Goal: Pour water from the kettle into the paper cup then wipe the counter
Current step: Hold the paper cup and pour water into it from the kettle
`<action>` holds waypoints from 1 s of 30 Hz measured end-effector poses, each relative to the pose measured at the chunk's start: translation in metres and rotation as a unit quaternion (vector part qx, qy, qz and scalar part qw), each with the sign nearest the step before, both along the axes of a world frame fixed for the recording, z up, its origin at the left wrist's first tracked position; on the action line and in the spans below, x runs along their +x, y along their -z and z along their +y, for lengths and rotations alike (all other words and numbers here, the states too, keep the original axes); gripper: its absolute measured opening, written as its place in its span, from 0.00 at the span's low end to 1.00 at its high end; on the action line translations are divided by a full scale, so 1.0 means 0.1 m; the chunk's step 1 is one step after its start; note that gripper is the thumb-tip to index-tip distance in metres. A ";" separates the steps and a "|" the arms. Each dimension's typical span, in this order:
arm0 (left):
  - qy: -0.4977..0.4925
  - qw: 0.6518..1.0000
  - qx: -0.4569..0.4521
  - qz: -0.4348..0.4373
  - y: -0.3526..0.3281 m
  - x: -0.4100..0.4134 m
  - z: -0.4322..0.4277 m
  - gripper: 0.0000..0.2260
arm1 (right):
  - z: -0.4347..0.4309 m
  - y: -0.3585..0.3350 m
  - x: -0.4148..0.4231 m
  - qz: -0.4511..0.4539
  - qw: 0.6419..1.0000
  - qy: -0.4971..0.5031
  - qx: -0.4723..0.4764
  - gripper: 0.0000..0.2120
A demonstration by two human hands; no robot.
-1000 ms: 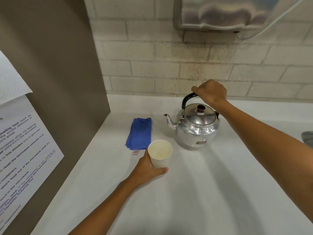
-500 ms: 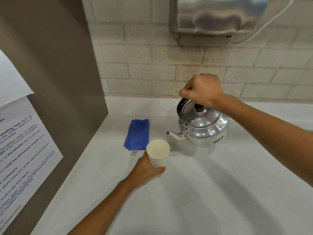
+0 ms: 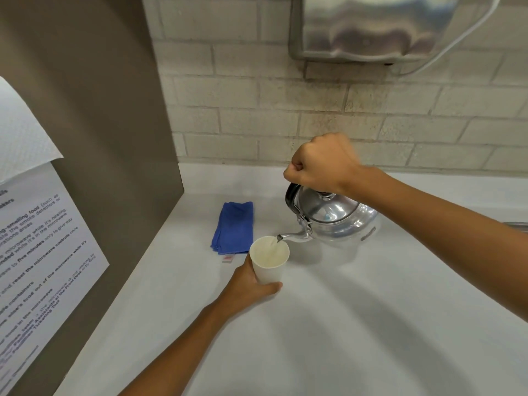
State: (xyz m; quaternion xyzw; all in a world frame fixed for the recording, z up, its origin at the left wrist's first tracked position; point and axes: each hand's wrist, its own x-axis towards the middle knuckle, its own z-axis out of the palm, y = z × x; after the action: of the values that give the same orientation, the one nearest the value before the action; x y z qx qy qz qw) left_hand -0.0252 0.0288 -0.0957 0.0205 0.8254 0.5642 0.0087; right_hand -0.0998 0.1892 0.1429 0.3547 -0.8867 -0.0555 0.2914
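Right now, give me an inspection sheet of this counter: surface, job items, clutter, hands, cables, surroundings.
Surface: white counter, no spill seen.
Kettle: metal kettle lifted and tilted, spout over the cup, a thin stream running in.
Cup: paper cup upright, partly filled.
Cloth: folded blue cloth flat behind the cup, untouched.
Clutter: small label beside the cloth.
Hands: right hand fisted on the kettle handle; left hand wrapped round the cup base.
Cables: white cord looping by the wall dispenser.
Surroundings: brick wall, brown panel with a printed notice, paper towel at left.
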 end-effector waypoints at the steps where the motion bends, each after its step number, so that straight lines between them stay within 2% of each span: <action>1: -0.001 1.000 0.001 0.000 0.00 0.00 0.00 0.33 | -0.01 -0.01 0.01 0.000 1.000 -0.001 0.006 0.20; 13: 0.001 1.000 0.004 -0.003 0.01 0.00 0.00 0.33 | -0.15 -0.11 0.20 0.012 0.998 -0.024 0.055 0.19; 20: 0.006 1.000 0.002 -0.007 0.01 -0.01 0.00 0.28 | -0.19 -0.13 0.25 0.021 0.996 -0.029 0.077 0.16; 25: 0.002 1.000 0.005 -0.002 0.01 -0.01 -0.01 0.32 | -0.17 -0.14 0.24 0.019 0.996 -0.031 0.083 0.14; 30: 0.002 1.000 0.001 -0.003 0.00 -0.01 0.00 0.34 | -0.15 -0.16 0.23 0.025 0.995 -0.030 0.090 0.16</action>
State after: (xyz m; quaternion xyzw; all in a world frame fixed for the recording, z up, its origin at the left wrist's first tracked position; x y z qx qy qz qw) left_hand -0.0259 0.0287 -0.0956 0.0210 0.8248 0.5650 0.0124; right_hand -0.0771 0.1741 0.1591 0.4044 -0.8597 -0.1351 0.2814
